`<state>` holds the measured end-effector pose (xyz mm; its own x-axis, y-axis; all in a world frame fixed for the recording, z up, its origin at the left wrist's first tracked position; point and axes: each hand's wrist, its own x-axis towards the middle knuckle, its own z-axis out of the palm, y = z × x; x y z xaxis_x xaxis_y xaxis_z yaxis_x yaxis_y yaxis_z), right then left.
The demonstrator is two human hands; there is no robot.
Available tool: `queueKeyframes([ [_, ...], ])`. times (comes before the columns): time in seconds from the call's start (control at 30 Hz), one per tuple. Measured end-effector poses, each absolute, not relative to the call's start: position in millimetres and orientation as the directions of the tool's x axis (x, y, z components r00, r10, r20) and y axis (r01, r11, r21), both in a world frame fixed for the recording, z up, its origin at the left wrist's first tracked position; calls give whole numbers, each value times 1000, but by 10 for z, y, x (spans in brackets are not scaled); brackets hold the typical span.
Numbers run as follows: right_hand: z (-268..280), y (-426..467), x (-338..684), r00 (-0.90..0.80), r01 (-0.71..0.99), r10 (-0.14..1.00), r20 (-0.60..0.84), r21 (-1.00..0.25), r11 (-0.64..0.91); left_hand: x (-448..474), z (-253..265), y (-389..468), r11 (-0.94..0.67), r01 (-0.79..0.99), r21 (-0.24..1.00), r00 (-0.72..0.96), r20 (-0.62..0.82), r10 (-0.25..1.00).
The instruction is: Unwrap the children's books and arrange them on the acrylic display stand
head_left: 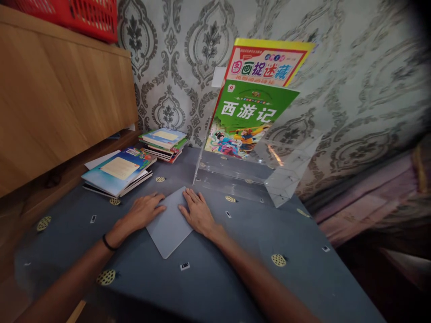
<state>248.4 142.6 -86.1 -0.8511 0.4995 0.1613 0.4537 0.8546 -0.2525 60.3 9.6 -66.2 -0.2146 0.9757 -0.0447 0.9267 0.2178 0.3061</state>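
Observation:
A plain pale grey-blue sheet or thin board (171, 226) with rounded corners lies flat on the table, turned at an angle. My left hand (144, 211), with a dark band on the wrist, rests against its left edge, fingers stretched out. On its right edge lies my right hand (197, 211), flat with the thumb apart. Neither hand grips anything. Beyond them stands a clear acrylic rack (286, 179) holding a green picture book (245, 116) and, behind it, a red-and-yellow book (262, 65).
Two stacks of books, a nearer one (117, 172) and a farther one (164, 139), sit at the back left. A wooden cabinet (67, 94) with a red basket (94, 18) on top borders the left. The table (235, 269) has a grey pineapple-print cover; patterned wallpaper (168, 58) rises behind.

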Motion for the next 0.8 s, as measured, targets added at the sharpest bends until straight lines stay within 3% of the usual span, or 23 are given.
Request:
queueKeyframes([
  [0.37,-900,1300,3038,-838,475,525,149,-275,836,645,-628,79,252,898,360,-253,-43,966],
  [0.8,-968,839,3381,-877,362,431,212,-297,883,649,-648,46,238,918,317,-248,-7,969],
])
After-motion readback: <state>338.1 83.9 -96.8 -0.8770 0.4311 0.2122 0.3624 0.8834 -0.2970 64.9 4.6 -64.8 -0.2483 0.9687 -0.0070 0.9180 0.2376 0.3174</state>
